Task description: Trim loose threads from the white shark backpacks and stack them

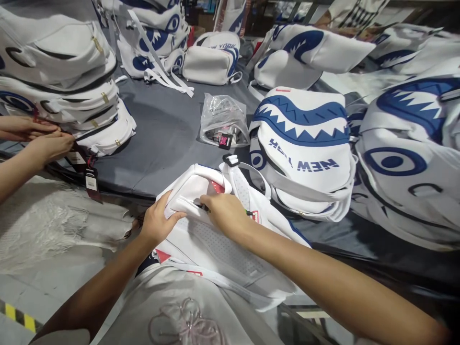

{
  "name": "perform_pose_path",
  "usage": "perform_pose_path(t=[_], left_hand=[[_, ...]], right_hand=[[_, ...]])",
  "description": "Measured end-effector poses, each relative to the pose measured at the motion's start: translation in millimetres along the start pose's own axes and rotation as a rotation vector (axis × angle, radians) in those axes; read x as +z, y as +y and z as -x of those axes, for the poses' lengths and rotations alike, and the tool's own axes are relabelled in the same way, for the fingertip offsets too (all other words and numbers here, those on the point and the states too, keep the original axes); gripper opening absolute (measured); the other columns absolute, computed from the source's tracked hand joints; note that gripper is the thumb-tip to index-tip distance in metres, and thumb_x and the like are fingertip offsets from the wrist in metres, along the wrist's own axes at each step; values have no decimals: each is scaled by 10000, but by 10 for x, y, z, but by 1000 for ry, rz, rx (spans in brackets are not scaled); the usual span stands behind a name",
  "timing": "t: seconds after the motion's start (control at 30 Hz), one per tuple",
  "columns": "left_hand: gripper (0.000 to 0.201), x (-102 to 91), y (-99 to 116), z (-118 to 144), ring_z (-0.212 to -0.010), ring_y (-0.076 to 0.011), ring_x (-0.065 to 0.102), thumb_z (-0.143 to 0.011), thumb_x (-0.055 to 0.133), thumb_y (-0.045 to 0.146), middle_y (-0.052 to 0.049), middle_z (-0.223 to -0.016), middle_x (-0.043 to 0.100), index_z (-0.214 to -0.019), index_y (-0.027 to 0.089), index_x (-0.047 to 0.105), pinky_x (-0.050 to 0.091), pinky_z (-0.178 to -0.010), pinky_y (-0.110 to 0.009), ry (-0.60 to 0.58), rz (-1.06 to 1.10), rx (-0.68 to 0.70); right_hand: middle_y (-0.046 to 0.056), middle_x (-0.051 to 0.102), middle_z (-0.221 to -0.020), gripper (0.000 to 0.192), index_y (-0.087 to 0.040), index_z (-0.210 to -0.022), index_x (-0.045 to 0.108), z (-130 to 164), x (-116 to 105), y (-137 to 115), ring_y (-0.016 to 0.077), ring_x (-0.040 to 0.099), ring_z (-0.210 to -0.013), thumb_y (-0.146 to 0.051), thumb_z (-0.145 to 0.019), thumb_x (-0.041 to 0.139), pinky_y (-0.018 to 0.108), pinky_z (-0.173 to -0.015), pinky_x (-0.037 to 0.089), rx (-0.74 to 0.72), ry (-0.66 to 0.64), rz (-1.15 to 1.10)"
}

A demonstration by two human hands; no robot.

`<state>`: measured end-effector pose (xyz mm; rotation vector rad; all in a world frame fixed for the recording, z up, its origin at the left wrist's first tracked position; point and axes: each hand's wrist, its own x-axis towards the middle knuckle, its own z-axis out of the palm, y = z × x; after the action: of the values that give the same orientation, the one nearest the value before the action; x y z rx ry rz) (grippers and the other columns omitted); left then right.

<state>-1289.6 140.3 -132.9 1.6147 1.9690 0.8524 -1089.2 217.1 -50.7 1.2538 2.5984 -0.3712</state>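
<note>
Grey table (161, 134): two hands (158, 223) grip one backpack (215, 244).

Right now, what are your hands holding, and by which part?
Both hands grip the white backpack at its top edge: left hand pinches the folded upper corner, right hand presses beside it at the opening.

Backpack (215, 230) nearest, plastic bag (223, 120) behind, stacked backpacks (64, 72) left, perhaps five

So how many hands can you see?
4. The person's left hand and right hand grip a white bag at the table edge. Two co-worker hands touch the bag stack at far left. Others may be hidden.
</note>
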Motion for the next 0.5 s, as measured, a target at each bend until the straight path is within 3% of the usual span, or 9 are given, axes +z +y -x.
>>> perform_pose_path(t=[0.13, 0.27, 0.37, 0.5], left_hand=[[669, 24, -16, 11, -1233, -302, 637, -793, 728, 478, -96, -1324, 675, -1381, 229, 531, 484, -1070, -394, -8, 26, 13], [657, 31, -31, 22, -1225, -303, 641, -797, 713, 469, -114, -1319, 675, -1371, 201, 537, 487, -1065, -392, 16, 29, 42], [661, 21, -46, 12, -1200, -305, 655, -788, 698, 437, -116, -1302, 683, -1377, 188, 533, 497, -1050, -392, 11, 21, 56], [671, -21, -63, -10, -1157, -300, 676, -770, 686, 387, -78, -1250, 711, -1399, 221, 519, 522, -993, -370, -7, -11, 11]], right_hand=[[120, 722, -860, 296, -167, -1078, 697, 17, 3, -87, 258, 722, -814, -61, -921, 470, 288, -613, 439, -77, -62, 77], [183, 683, -1058, 324, -128, -1086, 670, 92, -59, -137, 259, 720, -804, -14, -908, 425, 291, -543, 431, -98, -14, 189], [153, 695, -1004, 321, -140, -1141, 640, 15, -105, -195, 256, 716, -767, -45, -937, 411, 294, -541, 419, -82, 19, 121], [130, 719, -992, 209, -152, -1125, 651, -206, -155, -311, 274, 712, -862, -203, -977, 513, 306, -626, 450, -169, 60, -26]])
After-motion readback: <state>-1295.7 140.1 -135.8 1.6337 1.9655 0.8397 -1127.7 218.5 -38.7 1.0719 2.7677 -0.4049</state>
